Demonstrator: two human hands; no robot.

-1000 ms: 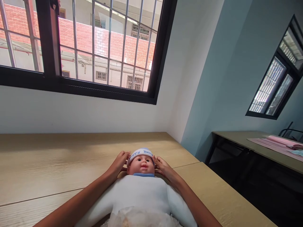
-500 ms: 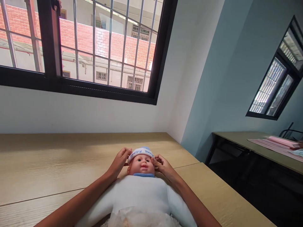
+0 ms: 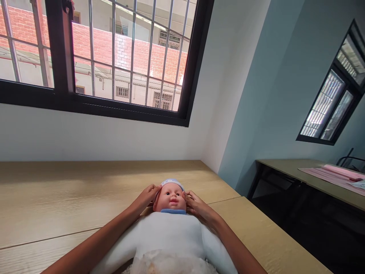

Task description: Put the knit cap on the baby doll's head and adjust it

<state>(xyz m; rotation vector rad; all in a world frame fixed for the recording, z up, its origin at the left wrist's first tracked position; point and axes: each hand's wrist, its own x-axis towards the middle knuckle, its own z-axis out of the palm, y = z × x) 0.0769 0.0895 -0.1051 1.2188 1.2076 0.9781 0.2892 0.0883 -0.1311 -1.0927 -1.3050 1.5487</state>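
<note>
A baby doll point(image 3: 171, 234) in a white top with a blue collar lies on its back on the wooden table point(image 3: 71, 190), head away from me. On its head sits a white and light-blue knit hat point(image 3: 172, 182), its band tilted back so the forehead shows. My left hand point(image 3: 149, 195) is closed at the hat's left edge, beside the doll's ear. Closed at the right edge is my right hand point(image 3: 195, 201), its thumb against the side of the doll's face. The fingertips behind the head are hidden. Sheer whitish fabric point(image 3: 171, 262) covers the doll's lower body.
A barred window point(image 3: 128, 57) with a black frame is in the wall behind the table. To the right, across a dark gap, stands another table point(image 3: 288, 167) with pink cloth point(image 3: 339, 173) on it. The near table's right edge slants toward me.
The hat has slid back on the doll's head; its lettering has tipped out of sight and more forehead shows. My left hand has shifted slightly right and down. My right hand has barely moved.
</note>
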